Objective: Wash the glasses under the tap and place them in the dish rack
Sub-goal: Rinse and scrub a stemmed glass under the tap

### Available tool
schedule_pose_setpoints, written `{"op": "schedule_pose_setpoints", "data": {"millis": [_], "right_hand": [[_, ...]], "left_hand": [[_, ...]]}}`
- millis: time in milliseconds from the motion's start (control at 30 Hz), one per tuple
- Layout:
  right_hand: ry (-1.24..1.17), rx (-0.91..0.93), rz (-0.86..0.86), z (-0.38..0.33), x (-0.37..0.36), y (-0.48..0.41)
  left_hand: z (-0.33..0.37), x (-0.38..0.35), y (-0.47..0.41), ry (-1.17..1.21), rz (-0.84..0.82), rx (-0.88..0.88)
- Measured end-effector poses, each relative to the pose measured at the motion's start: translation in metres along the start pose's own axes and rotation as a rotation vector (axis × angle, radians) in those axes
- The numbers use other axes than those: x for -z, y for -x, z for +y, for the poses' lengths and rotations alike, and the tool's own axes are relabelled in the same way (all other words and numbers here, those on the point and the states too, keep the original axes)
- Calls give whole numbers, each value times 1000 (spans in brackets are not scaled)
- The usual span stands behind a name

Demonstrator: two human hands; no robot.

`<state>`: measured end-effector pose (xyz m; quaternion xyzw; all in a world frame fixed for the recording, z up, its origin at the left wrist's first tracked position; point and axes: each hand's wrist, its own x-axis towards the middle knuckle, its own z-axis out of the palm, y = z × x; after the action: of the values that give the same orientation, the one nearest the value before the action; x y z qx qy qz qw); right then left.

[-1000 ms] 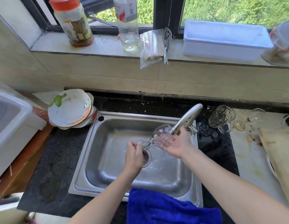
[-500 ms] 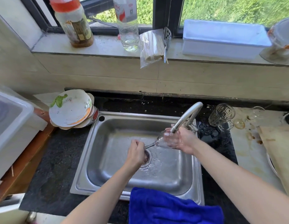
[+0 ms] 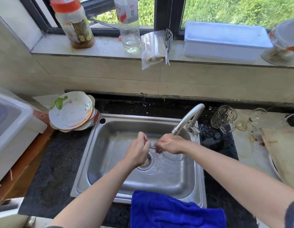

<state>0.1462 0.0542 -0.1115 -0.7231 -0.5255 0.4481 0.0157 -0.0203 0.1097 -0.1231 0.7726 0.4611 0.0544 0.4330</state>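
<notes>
Since the stemmed glass stood higher a second ago, with its bowl up at the spout, this entry records it lowered and turned.

- Table point(image 3: 57, 162): dark stone, with the sink point(image 3: 110, 162) set at its centre. Unwashed glasses point(image 3: 223, 116) wait at 2 o'clock.
- Tap point(image 3: 187, 119): the spout reaches in from 1 o'clock and ends just beside the right hand.
- Right grip point(image 3: 171, 143): an open palm beside the bowl a second ago. It is now wet and curled closed over the bowl.
- Left grip point(image 3: 138, 150): closed, pinching the stem as before.
- Stemmed glass point(image 3: 173, 156): low in the sink beside the drain and near level, with the bowl toward 3 o'clock and the stem toward 9.
- Judgement: plain rinsing has probably given way to rubbing the bowl. Racking has not begun, and no dish rack can be identified with certainty.

Writing:
- Jar point(image 3: 73, 25): red lid, on the sill at 11 o'clock. The dark label is illegible.
- Bottle point(image 3: 128, 22): at 12 o'clock. It has a red-and-white label with lettering too blurred to read.
</notes>
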Motion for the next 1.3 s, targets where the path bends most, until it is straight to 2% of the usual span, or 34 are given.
{"op": "schedule_pose_setpoints", "data": {"millis": [133, 233, 267, 333, 400, 467, 567, 733, 900, 1067, 1167, 1300], "right_hand": [[-412, -98, 39, 27, 16, 10], [-701, -119, -36, 33, 9, 26], [-803, -99, -24, 34, 5, 31], [-902, -63, 112, 42, -4, 39], [-842, -48, 316, 47, -9, 45], [-679, -61, 478, 51, -14, 49], [-429, -86, 627, 50, -18, 63], [-236, 1, 619, 60, -22, 81], [-239, 7, 697, 65, -24, 85], [-219, 62, 704, 63, -32, 85], [-193, 63, 747, 60, -33, 79], [-283, 96, 708, 65, -27, 87]], "left_hand": [[-8, 1, 0, 176, 53, 73], [-11, -3, -11, 438, 76, 217], [-10, -6, -17, 557, 72, 289], [-5, -14, -29, 779, 72, 419], [2, -29, -38, 980, 60, 548], [14, -49, -40, 1151, -23, 661], [32, -76, -33, 1250, -181, 711], [37, -87, -48, 1299, -70, 727], [47, -96, -44, 1266, -170, 743], [49, -98, -54, 1244, 33, 809], [58, -101, -51, 1241, -6, 811], [49, -84, -53, 1296, -17, 849]]}}
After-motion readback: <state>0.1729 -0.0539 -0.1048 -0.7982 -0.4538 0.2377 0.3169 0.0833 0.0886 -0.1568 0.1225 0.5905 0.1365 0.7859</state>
